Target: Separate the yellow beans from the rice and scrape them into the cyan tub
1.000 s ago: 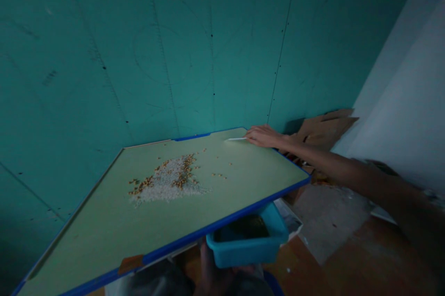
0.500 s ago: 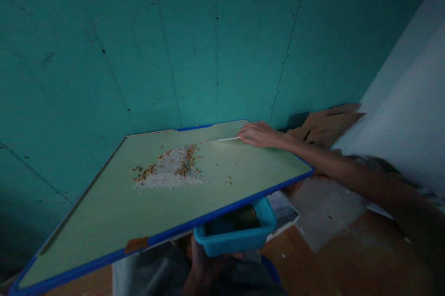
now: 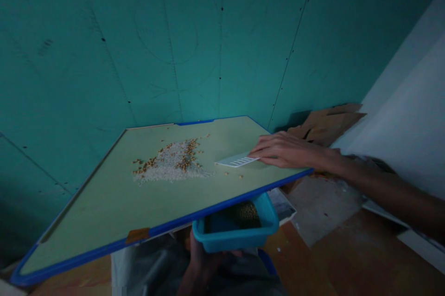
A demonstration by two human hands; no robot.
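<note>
My right hand [image 3: 283, 149] is closed on a flat white slotted scraper [image 3: 236, 160], low over the right part of the pale green tabletop [image 3: 104, 212]. A few loose yellow-brown beans [image 3: 241, 176] lie beside the scraper. Left of it spreads a heap of white rice-like grains [image 3: 170, 161] with more beans [image 3: 187, 159] mixed in and along its edge. Below the table's front edge my left hand [image 3: 201, 256] grips a blue plastic tub [image 3: 236, 240] from underneath, its fingers partly hidden. Beans [image 3: 247, 212] show inside the tub.
A blue rim [image 3: 174, 224] edges the table, with a brown patch [image 3: 137, 234] on it. Behind stands a green wall [image 3: 194, 45]. Torn cardboard [image 3: 327, 124] leans at the right by a white wall [image 3: 417, 101]. A white box [image 3: 283, 205] sits beyond the tub.
My right hand has come nearer and to the right with the scraper, now turned to show its slots. Some loose beans near it have shifted. The tub stays below the edge.
</note>
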